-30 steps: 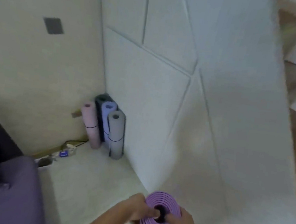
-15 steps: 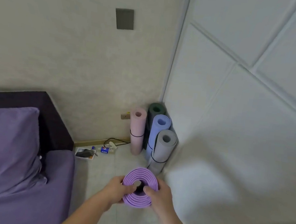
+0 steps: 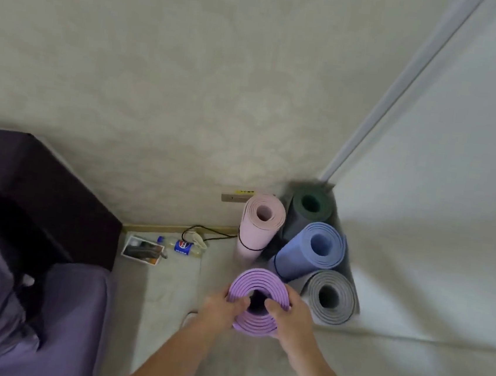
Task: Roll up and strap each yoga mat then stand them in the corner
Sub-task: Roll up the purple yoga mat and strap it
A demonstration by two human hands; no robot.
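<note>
I hold a rolled purple yoga mat upright, seen from its top end. My left hand grips its left rim and my right hand grips its right rim, thumbs at the hollow core. Just beyond it, in the corner, stand a pink mat, a dark green mat, a blue mat and a grey mat, all rolled; black straps show on the pink and blue ones. The purple mat hangs close in front of the pink and blue mats.
A purple bed with a dark headboard fills the left. On the floor by the wall lie a plastic bottle, a small box and a black cable. A white padded wall runs along the right.
The view has swung toward the corner and tilted down. I have come much closer, and the purple mat in both hands now sits right in front of the standing mats.
</note>
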